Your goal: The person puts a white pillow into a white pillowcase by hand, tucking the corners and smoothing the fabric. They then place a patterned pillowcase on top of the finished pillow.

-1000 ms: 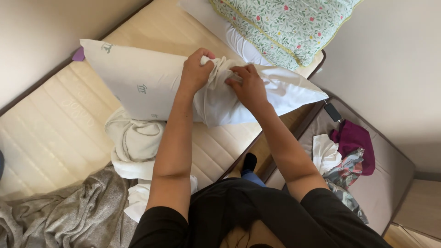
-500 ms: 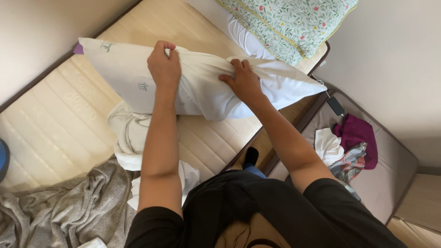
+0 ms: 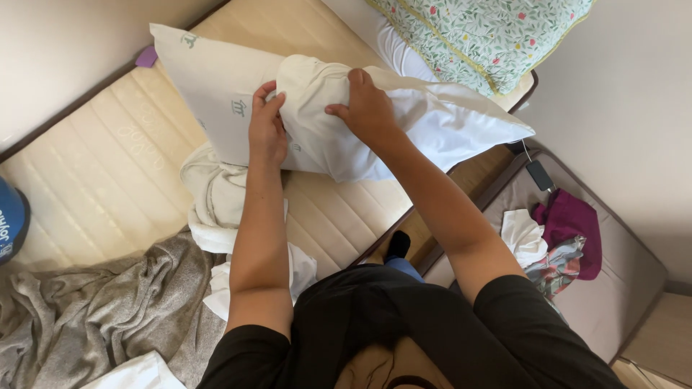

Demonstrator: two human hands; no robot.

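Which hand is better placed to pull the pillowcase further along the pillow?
Probably the left hand: it grips the bunched edge of the white pillowcase right where the bare pillow begins. The right hand sits further back on the covered part.

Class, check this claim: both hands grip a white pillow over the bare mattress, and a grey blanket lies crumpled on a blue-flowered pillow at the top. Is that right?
Not quite. In the head view, both hands, left and right, grip the white pillow over the mattress, but the grey blanket lies crumpled on the mattress's near end.
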